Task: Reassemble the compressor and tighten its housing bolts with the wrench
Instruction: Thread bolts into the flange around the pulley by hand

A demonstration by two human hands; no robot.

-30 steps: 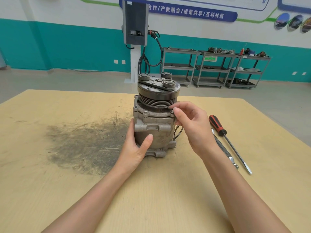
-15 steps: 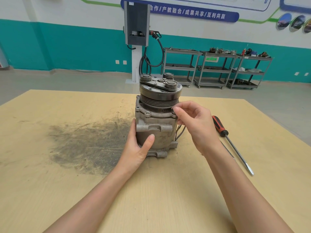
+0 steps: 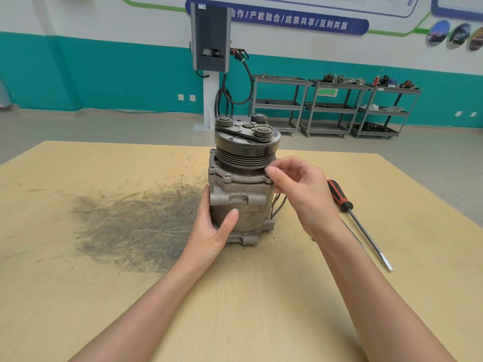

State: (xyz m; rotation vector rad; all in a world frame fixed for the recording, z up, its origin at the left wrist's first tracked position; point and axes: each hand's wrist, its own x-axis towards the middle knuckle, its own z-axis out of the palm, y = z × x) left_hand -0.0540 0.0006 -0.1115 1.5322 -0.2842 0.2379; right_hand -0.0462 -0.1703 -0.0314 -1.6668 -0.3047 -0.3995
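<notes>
Compressor (image 3: 241,189) stands upright at frame centre on the desk (image 3: 78,296), looking heavy, rigid cast metal. Left hand (image 3: 213,231) wraps its lower body; right hand (image 3: 295,186) pinches at the flange, probably a bolt. Grip the body low.

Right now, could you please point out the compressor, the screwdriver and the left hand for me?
compressor (image 3: 241,188): head view, grey housing front.
screwdriver (image 3: 338,194): head view, red-and-black handle.
left hand (image 3: 213,228): head view, thumb base.
</notes>
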